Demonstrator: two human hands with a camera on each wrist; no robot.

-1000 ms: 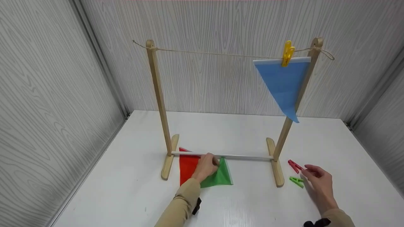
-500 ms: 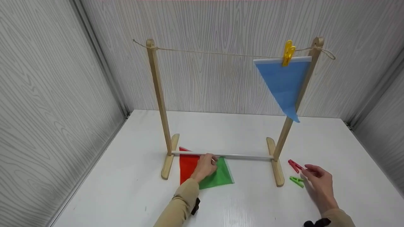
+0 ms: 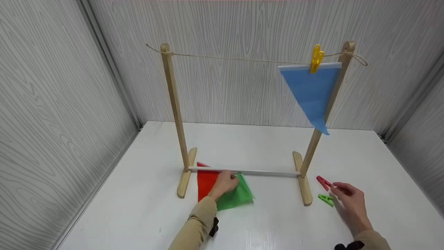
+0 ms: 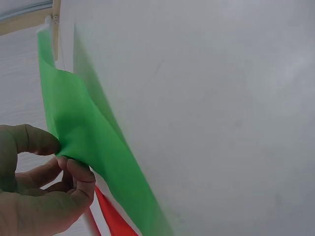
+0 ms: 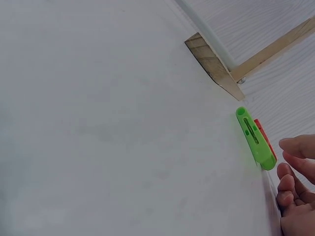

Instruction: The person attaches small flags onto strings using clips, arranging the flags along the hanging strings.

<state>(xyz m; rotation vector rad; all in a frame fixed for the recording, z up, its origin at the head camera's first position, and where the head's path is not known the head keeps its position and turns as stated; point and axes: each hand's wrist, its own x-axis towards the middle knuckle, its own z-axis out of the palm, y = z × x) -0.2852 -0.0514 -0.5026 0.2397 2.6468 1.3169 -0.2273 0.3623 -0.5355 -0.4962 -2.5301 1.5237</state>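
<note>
My left hand [image 3: 224,184] pinches the green flag [image 3: 237,196] near its top edge, just under the rack's low white bar [image 3: 263,172]; in the left wrist view the thumb and fingers [image 4: 69,169] grip the green flag [image 4: 93,147], lifted off the table. A red flag [image 3: 206,182] lies flat beside it. My right hand [image 3: 347,196] hovers with relaxed fingers next to a red peg [image 3: 323,182] and a green peg [image 3: 326,199], holding nothing. The green peg [image 5: 256,140] lies just ahead of the fingertips [image 5: 295,147].
A wooden rack [image 3: 173,104] stands mid-table with a string [image 3: 236,59] across its top. A blue flag [image 3: 312,93] hangs from it by a yellow peg [image 3: 316,58] at the right post. Grey panel walls close in the white table [image 3: 277,225].
My left hand has drawn the green flag slightly up and left, bunching its right edge. The right hand has hardly moved.
</note>
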